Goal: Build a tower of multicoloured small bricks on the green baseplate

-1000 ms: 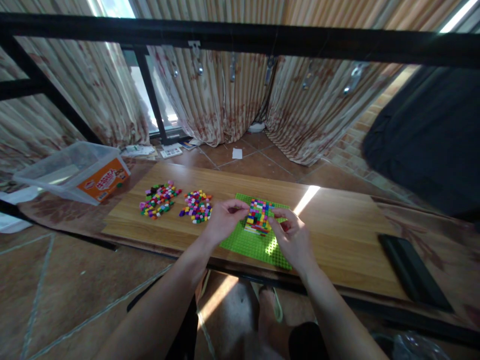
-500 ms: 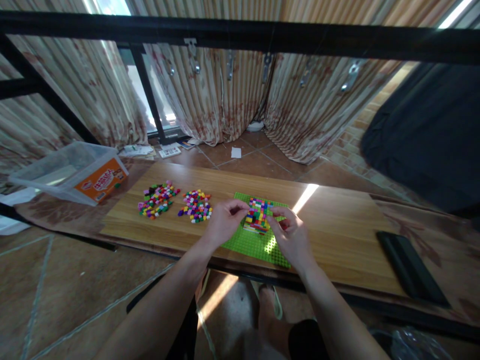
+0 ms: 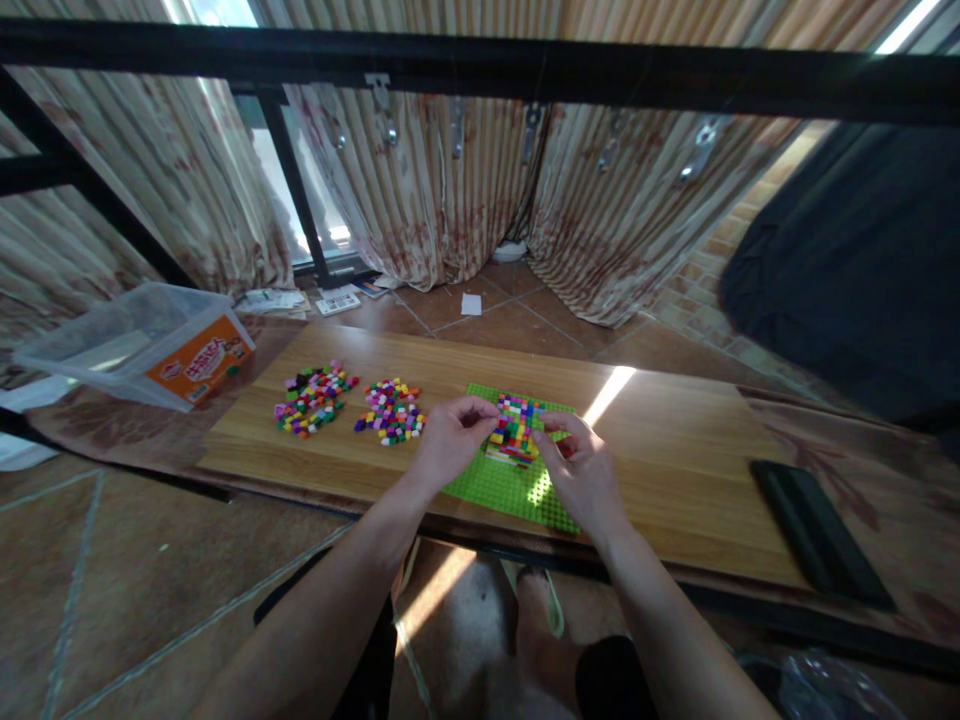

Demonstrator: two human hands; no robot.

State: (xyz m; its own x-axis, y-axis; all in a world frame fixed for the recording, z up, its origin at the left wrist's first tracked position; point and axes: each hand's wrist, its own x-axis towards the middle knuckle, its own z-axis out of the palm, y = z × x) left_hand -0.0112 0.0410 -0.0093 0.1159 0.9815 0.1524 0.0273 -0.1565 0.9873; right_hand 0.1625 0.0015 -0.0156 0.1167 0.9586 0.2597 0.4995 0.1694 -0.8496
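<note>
A block of many-coloured toy bricks (image 3: 516, 428) is stacked on a green studded baseplate (image 3: 495, 490). At the block's left side is my left hand (image 3: 450, 440), its thumb and index finger pinched together. My right hand (image 3: 583, 470) is at the block's right side, with thumb and fingers also closed in a pinch. Whatever sits between the fingertips of either hand is too small to make out. Two loose piles of small bricks lie to the left: a nearer pile (image 3: 391, 412) and a farther pile (image 3: 313, 398).
A clear plastic box (image 3: 135, 345) with an orange label stands at the table's left end. On the right of the wooden tabletop (image 3: 675, 450) lies a long black object (image 3: 817, 530). A dark metal bar (image 3: 480, 70) crosses above, before striped curtains (image 3: 450, 200).
Both hands stay almost where they were, at the two sides of the brick block. The whole view has shifted very slightly.
</note>
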